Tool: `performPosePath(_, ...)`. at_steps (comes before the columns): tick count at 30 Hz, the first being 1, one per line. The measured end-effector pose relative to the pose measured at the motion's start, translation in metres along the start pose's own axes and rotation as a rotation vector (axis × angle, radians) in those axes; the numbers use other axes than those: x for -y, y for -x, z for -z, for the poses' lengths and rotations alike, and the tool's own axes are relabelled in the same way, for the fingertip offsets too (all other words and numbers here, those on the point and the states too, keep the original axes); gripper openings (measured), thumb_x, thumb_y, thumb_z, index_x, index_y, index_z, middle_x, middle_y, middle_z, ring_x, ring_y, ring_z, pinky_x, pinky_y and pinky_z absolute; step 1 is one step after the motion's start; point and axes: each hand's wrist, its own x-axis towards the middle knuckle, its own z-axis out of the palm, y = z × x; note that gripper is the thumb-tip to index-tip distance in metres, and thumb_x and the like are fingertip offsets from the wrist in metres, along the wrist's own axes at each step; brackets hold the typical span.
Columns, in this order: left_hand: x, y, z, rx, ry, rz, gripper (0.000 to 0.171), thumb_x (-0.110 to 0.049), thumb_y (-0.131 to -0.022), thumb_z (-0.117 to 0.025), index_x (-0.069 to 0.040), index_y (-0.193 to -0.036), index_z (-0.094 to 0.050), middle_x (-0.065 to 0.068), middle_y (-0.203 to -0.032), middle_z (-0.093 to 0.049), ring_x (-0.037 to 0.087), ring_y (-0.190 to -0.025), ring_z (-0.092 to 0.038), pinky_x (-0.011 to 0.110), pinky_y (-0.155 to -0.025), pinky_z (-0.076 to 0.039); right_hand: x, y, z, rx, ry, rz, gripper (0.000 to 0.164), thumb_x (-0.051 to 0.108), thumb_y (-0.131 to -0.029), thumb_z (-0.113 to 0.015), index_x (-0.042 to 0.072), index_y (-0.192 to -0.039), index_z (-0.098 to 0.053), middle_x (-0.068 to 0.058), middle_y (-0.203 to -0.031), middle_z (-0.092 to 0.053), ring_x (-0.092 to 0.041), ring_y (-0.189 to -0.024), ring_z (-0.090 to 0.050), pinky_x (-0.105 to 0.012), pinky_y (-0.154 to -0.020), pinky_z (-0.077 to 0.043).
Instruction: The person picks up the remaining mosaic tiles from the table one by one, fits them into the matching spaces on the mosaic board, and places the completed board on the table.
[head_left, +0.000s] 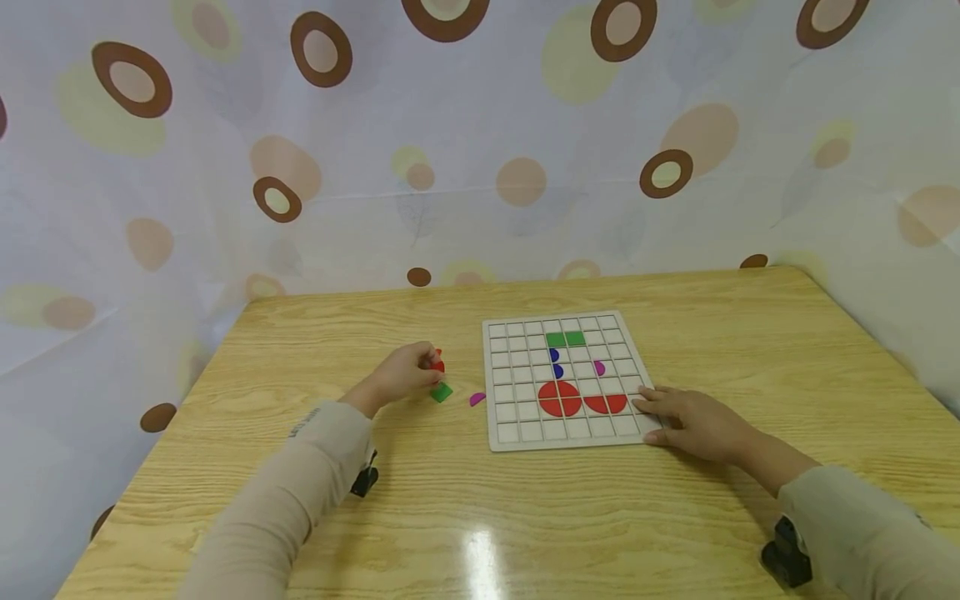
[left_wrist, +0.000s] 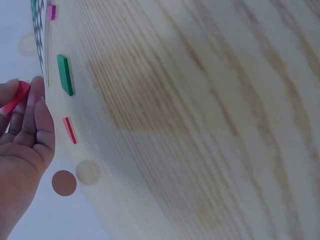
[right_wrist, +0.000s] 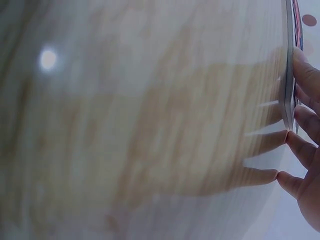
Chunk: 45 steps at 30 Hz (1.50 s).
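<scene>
My left hand (head_left: 401, 373) pinches a small red piece (left_wrist: 20, 95) between thumb and fingers, over the table left of the board. Below it lies a flat green square (head_left: 442, 392), with another red piece (left_wrist: 69, 130) close by. A magenta half-circle (head_left: 477, 399) lies between them and the white grid board (head_left: 514, 443). My right hand (head_left: 701, 425) rests at the board's near right corner, fingers spread, the thumb against the edge. On the grid are two green squares (head_left: 566, 339), two blue half-circles (head_left: 557, 372), a magenta half-circle (head_left: 599, 367), a red circle (head_left: 560, 399) and a red half-circle (head_left: 605, 404).
The wood-grain table (head_left: 480, 500) reaches back to a patterned cloth (head_left: 480, 233) that hangs behind it and at both sides. Black wrist devices show under the left sleeve (head_left: 365, 477) and right sleeve (head_left: 787, 554). Light glares off the table's front.
</scene>
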Motion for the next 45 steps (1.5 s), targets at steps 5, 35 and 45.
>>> performPosePath(5,-0.006,-0.003,-0.005,0.012,-0.031,-0.002,0.007,-0.007,-0.085,-0.053,-0.002,-0.090,-0.052,0.007,-0.083,-0.053,0.019,-0.073,-0.053,0.025,-0.057,-0.042,-0.001,0.000,0.000,0.000,0.008,0.000,0.058,0.039,-0.078,-0.059,0.000,-0.120,-0.050,-0.017,-0.126,-0.042,-0.038,-0.117,-0.032,-0.051,-0.090,-0.027)
performPosePath(35,-0.041,-0.032,-0.048,0.043,-0.009,-0.088,0.013,-0.008,-0.081,-0.059,-0.009,-0.093,-0.055,0.001,-0.085,-0.055,0.015,-0.077,-0.049,0.024,-0.065,-0.043,-0.001,-0.001,0.001,-0.016,0.010,0.021,0.058,0.040,-0.078,-0.059,0.000,-0.119,-0.050,-0.017,-0.125,-0.043,-0.039,-0.116,-0.033,-0.051,-0.089,-0.028)
performPosePath(45,-0.047,-0.042,-0.063,0.065,-0.046,-0.138,0.012,-0.010,-0.080,-0.061,-0.009,-0.092,-0.057,-0.001,-0.084,-0.055,0.013,-0.079,-0.049,0.022,-0.071,-0.041,-0.002,-0.001,-0.001,-0.014,0.009,0.019,0.057,0.039,-0.078,-0.059,0.000,-0.119,-0.051,-0.017,-0.125,-0.043,-0.038,-0.116,-0.034,-0.050,-0.089,-0.029)
